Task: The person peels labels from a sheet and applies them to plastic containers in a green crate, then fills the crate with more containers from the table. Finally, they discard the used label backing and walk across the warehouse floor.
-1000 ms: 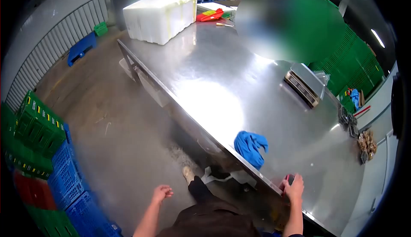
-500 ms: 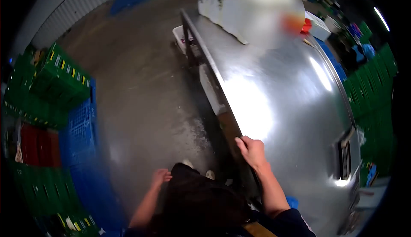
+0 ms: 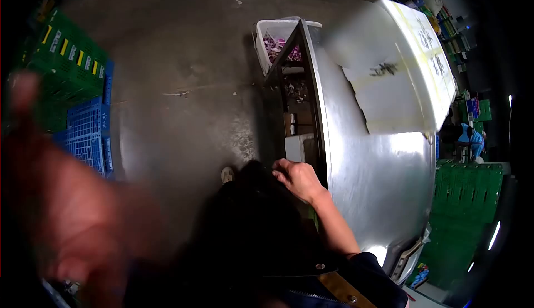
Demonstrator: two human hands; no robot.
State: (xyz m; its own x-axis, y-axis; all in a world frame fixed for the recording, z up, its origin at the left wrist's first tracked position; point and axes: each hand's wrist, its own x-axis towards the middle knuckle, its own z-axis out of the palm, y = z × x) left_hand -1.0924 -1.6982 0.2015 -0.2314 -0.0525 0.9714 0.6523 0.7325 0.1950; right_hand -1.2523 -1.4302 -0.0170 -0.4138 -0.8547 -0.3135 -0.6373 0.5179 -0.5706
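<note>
My right hand point(image 3: 298, 179) hangs beside the near-left edge of the steel table point(image 3: 367, 180), its fingers curled inward. Whether it holds anything is too small to make out. My left hand point(image 3: 83, 208) is raised large and blurred at the left of the view, close to the camera, and its fingers are smeared by motion. Farther up on the table stands a white foam box point(image 3: 389, 74) with dark writing and yellowish tape.
A white basket point(image 3: 258, 44) with purple scraps stands on the floor by the table's far end. Green crates point(image 3: 64, 63) and a blue pallet point(image 3: 89, 133) are at the left. More green crates point(image 3: 467, 197) are stacked beyond the table at the right.
The view has shifted, and the foam box and basket now appear larger. My left hand has risen from beside my body toward the camera. My right hand has left the table's edge.
</note>
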